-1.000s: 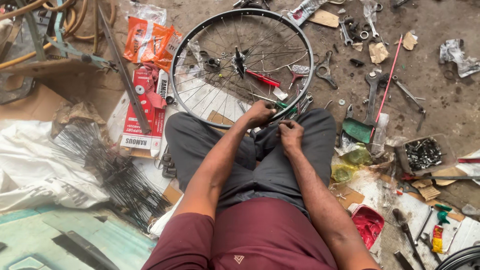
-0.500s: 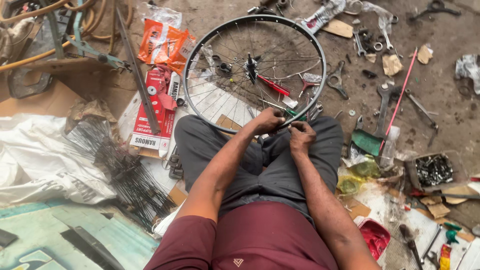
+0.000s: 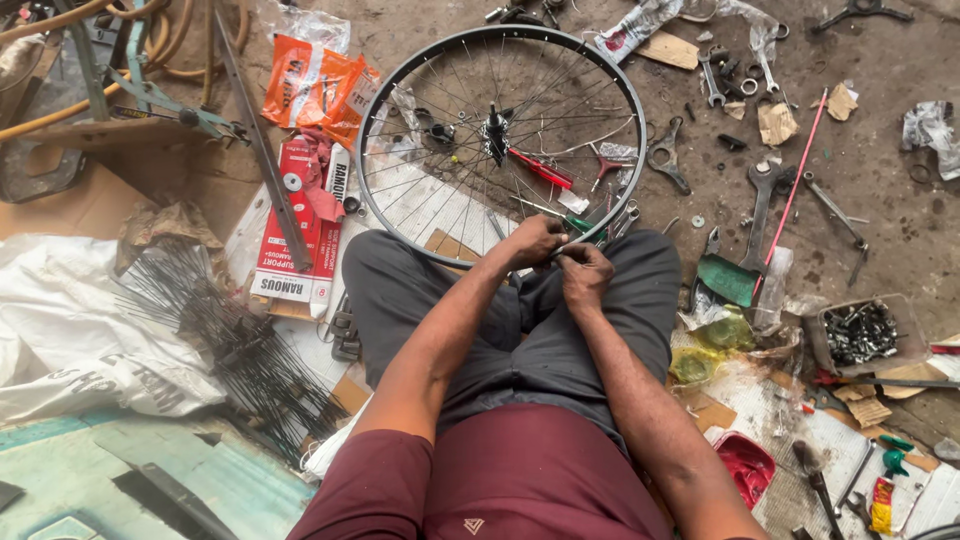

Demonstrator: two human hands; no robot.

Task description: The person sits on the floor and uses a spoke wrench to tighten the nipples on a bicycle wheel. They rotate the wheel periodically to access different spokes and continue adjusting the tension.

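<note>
A spoked bicycle wheel with a black rim and a centre hub lies flat on the ground in front of my crossed legs. My left hand grips the near edge of the rim. Close beside it, my right hand pinches a small part at the rim, where a green-handled tool pokes out. What exactly the right fingers hold is too small to tell.
Wrenches, pliers and a thin red rod lie scattered to the right. A tray of small metal parts sits at right. A bundle of loose spokes lies at left, with red and orange packets behind.
The view has shifted slightly, so the wheel sits more to the right and lower. Both hands stay at the near rim, working close together.
</note>
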